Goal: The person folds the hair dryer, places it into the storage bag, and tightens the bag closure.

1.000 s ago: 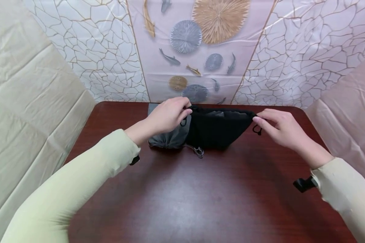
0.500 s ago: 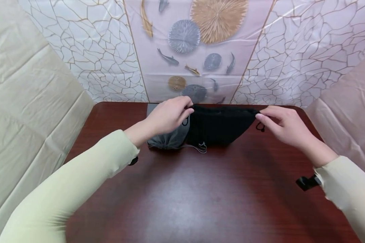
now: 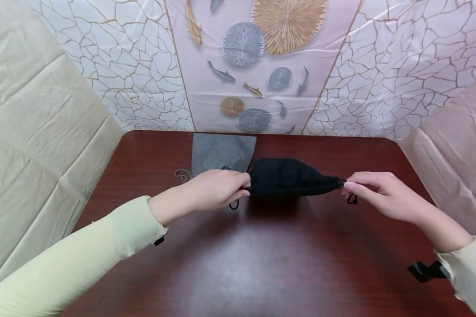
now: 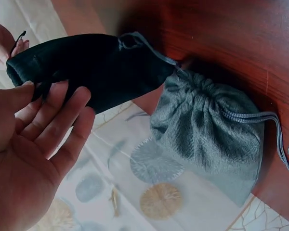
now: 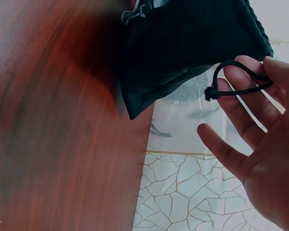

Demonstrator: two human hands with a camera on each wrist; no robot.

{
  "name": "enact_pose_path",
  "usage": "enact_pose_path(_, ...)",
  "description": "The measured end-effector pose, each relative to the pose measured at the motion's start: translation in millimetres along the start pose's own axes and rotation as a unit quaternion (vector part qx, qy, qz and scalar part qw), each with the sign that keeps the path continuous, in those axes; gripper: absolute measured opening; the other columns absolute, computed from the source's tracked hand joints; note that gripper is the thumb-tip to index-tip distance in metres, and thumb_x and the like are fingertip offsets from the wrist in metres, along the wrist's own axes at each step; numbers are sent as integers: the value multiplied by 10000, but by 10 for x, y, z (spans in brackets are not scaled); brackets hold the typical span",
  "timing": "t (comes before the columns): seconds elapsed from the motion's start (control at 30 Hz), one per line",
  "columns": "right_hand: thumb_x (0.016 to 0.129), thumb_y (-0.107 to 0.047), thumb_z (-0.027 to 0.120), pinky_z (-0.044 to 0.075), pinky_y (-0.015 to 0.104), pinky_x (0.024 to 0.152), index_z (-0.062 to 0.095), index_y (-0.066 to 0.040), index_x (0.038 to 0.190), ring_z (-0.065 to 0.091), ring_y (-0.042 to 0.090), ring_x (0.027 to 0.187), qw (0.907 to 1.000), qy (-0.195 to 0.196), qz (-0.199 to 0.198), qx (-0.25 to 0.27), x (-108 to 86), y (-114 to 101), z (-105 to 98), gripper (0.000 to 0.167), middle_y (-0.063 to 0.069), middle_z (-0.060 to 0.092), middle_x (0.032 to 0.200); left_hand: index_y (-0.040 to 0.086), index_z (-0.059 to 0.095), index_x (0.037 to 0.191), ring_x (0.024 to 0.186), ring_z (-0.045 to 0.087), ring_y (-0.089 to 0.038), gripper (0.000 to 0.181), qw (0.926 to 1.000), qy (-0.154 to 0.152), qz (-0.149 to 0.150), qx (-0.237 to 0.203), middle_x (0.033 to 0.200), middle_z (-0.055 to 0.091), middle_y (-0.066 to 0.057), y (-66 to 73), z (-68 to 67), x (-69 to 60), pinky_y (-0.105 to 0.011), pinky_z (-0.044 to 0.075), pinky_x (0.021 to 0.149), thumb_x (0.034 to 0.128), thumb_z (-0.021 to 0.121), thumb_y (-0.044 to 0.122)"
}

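Observation:
A black drawstring pouch (image 3: 289,177) is stretched between my two hands, just above the table. My left hand (image 3: 208,190) pinches its left end near the mouth, with a black cord loop hanging below the fingers. On the other side, my right hand (image 3: 388,196) pinches the tapered right end; the right wrist view shows a knotted black cord loop (image 5: 238,92) hanging from thumb and fingertip. Behind my left hand lies a grey drawstring pouch (image 3: 222,152), its neck gathered in the left wrist view. Whatever the pouches contain is hidden.
The dark red-brown wooden table (image 3: 238,264) extends towards me. A patterned curtain (image 3: 277,101) hangs along its back edge, and beige fabric walls (image 3: 35,145) rise at the sides. A grey cord (image 3: 182,175) lies left of the grey pouch.
Both hands have come nearer to me with the black pouch, the right also moving right. The pouch's mouth, open a second ago, is drawn narrow. More of the grey pouch shows.

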State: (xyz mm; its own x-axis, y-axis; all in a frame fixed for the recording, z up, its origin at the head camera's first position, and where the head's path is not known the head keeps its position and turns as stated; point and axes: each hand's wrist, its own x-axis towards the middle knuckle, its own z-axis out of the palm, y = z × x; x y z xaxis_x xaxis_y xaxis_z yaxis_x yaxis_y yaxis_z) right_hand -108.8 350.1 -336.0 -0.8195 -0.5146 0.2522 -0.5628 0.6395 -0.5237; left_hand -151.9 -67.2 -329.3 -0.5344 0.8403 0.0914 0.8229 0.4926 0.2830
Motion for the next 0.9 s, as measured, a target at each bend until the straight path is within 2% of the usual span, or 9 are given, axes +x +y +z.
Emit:
enact_pose_path(0.13,990,54,680,503,149,720,737,-304,958,655,40,771,9999,-111,-75,80,-75,10,37,364,-139,723,867,137,608,983,760,605,-125,122,9996,-112,170,201,905,646,49,61,55,-77,-336,553,714,1078,651,200)
enact_pose_path(0.27,988,55,684,502,145,733,744,-310,970,665,44,776,9995,-271,-74,133,-153,35,72,370,-162,721,885,131,610,951,725,627,-140,140,9980,31,499,376,869,640,42,94,95,-152,-356,562,693,1063,671,188)
enact_pose_path(0.37,978,62,692,490,134,741,751,-311,971,666,43,779,9994,-316,-64,115,-223,69,92,377,-176,719,892,138,610,938,724,641,-150,144,9973,30,576,449,854,631,47,83,127,-214,-368,562,686,1050,689,182)
enact_pose_path(0.5,967,71,698,479,123,746,749,-313,947,665,38,775,9994,-322,-81,59,-279,128,116,388,-176,711,876,142,602,915,706,623,-154,162,9977,-106,476,467,821,605,49,19,181,-300,-377,557,676,1037,704,171)
enact_pose_path(0.67,976,64,679,485,147,657,695,-323,881,648,21,698,9991,-413,35,37,-365,227,176,399,-186,667,810,170,565,852,695,570,-124,228,9983,-284,339,366,776,560,69,-76,253,-404,-356,534,656,1020,718,157)
enact_pose_path(0.77,958,78,676,470,153,594,646,-322,827,614,-6,652,9988,-492,-44,-39,-439,301,239,422,-208,611,773,187,527,809,680,504,-94,284,9984,-469,240,222,745,513,88,-158,306,-490,-313,486,627,1003,726,130)
enact_pose_path(0.9,922,84,687,426,146,556,594,-300,749,543,-59,625,9978,-552,-118,-349,-539,406,294,432,-229,541,738,194,510,776,672,487,-55,318,9970,-769,119,0,706,498,108,-285,375,-600,-294,463,624,982,738,114)
